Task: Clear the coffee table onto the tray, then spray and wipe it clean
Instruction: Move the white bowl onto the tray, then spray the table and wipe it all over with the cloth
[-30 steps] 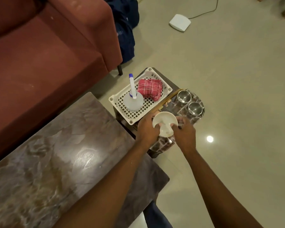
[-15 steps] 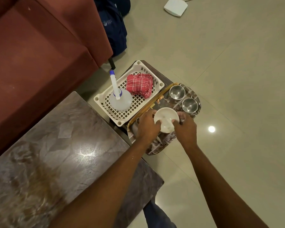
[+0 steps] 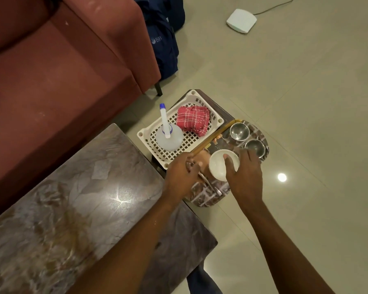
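Note:
A white bowl (image 3: 219, 168) is on the brown patterned tray (image 3: 206, 199). My right hand (image 3: 245, 175) grips the bowl, thumb over its rim and fingers round its right side. My left hand (image 3: 182, 174) is just left of the bowl, its fingers curled over the upper end of a metal spoon (image 3: 210, 185) that slants down onto the tray. Two steel cups (image 3: 239, 130) (image 3: 255, 146) stand at the tray's far end. The marble-look coffee table (image 3: 72, 198) fills the lower left.
A white perforated basket (image 3: 146, 134) beside the tray holds a clear spray bottle (image 3: 170, 139) with a blue-tipped nozzle and a folded red checked cloth (image 3: 192, 120). A red sofa (image 3: 62, 71) stands behind the table. A dark blue bag (image 3: 164, 39) and a white device (image 3: 241, 21) are on the tiled floor.
My left hand has left the bowl's rim and drawn back to the left over the spoon. My right hand has shifted its grip onto the bowl, thumb inside. The view tilted slightly.

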